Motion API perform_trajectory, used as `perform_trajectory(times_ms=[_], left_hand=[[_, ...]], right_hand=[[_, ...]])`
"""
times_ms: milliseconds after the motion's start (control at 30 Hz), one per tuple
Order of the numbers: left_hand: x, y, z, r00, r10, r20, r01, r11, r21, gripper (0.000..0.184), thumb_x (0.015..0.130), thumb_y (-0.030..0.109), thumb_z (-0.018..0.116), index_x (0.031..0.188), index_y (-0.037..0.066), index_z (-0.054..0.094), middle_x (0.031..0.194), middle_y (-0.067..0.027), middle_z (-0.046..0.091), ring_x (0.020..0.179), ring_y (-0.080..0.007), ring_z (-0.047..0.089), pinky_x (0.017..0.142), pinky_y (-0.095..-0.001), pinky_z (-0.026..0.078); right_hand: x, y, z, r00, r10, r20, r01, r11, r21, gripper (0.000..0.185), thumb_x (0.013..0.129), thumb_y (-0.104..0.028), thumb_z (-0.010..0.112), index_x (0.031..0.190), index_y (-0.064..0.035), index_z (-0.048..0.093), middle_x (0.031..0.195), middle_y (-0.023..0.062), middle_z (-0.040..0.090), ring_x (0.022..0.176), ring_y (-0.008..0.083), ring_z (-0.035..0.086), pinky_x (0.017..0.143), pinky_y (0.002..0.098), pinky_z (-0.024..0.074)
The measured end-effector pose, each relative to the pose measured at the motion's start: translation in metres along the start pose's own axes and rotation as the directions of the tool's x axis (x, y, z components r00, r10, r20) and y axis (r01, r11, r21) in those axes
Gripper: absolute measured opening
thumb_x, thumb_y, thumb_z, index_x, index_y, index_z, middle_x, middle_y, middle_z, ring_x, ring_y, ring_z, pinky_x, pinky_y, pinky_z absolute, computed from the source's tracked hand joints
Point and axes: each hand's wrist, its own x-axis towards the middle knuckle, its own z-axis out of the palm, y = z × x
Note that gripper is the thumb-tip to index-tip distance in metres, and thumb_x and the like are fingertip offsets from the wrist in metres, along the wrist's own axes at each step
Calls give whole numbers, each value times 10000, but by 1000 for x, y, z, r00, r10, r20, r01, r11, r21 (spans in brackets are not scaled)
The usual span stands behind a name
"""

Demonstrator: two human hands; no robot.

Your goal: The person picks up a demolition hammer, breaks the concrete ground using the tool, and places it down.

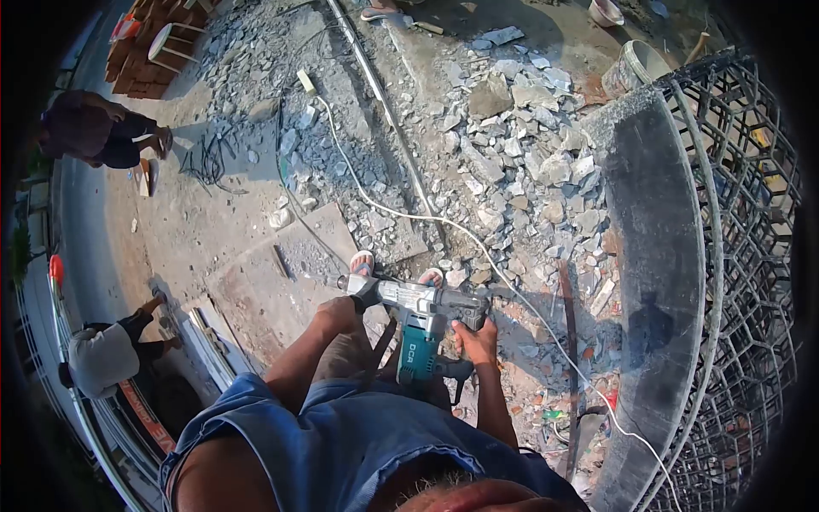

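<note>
A silver and teal demolition hammer lies crosswise in front of my body, its chisel end pointing left over a concrete slab. My left hand is wrapped round its black front handle. At the tool's right end, my right hand grips the rear handle. Two sandalled feet show just beyond the tool. Broken concrete rubble spreads ahead and to the right. A white cable runs across it.
A long metal pipe crosses the rubble. At right stand a dark curved ledge and a metal lattice. A bucket is at upper right. One person stands at left; another is lower left. Bricks are stacked at upper left.
</note>
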Motion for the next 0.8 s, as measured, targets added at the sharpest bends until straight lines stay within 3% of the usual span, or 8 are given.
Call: perform_trajectory(times_ms=[200,367,433,500,600,667,733,800], left_hand=[[56,-26,48,992,-110,-56,99,979,-180,350,740,152,648,1061,19,694,1076,-190,709,1045,-314,684,877,-409,553],[140,-48,87,981,-191,30,193,958,-211,429,783,165,635,1191,33,646,1213,-176,664,1139,-300,644,922,-400,540],[166,-53,89,967,-238,93,254,932,-259,508,838,229,612,1307,36,580,1334,-165,600,1223,-290,594,955,-401,523],[159,-40,51,962,-255,94,271,919,-287,513,854,265,598,1311,34,577,1314,-173,611,1218,-297,597,959,-402,519],[212,-81,78,960,-279,36,278,918,-284,559,893,369,560,1339,32,555,1242,-197,647,1190,-324,613,971,-401,507],[234,-101,85,974,-227,17,222,934,-282,547,878,376,594,1298,27,589,1211,-210,659,1174,-333,621,972,-397,504],[243,-107,83,964,-250,-91,212,927,-309,411,758,154,605,1123,-25,665,1084,-266,683,1046,-354,676,880,-416,549],[268,-116,87,964,-246,-96,211,937,-279,407,755,153,610,1116,-29,664,1082,-267,683,1042,-353,678,874,-415,551]], right_hand=[[81,10,23,998,-23,65,32,989,-142,256,814,-141,786,948,-37,594,705,53,640,490,115,571,423,271,467],[196,80,48,979,-190,73,196,785,-588,402,744,-242,841,997,-30,612,812,80,695,675,194,654,635,345,529],[228,100,66,991,-103,89,136,795,-591,451,727,-267,849,1027,-24,615,878,101,701,771,219,662,709,357,522],[257,109,84,983,148,110,-50,786,-617,557,710,-308,854,1120,-14,617,1050,152,696,974,263,658,832,384,506],[288,130,114,957,229,178,-96,829,-550,694,678,-371,852,1177,28,578,1135,207,670,1037,342,653,867,419,508],[297,161,127,975,152,165,-29,813,-582,711,709,-363,831,1207,59,551,1183,230,642,1055,334,651,860,408,518],[291,183,135,972,157,176,-26,812,-583,711,727,-356,817,1222,70,538,1216,243,623,1067,326,650,855,399,525],[287,214,138,991,-22,134,111,699,-707,615,776,-301,812,1242,20,571,1111,157,680,973,272,672,818,371,525]])
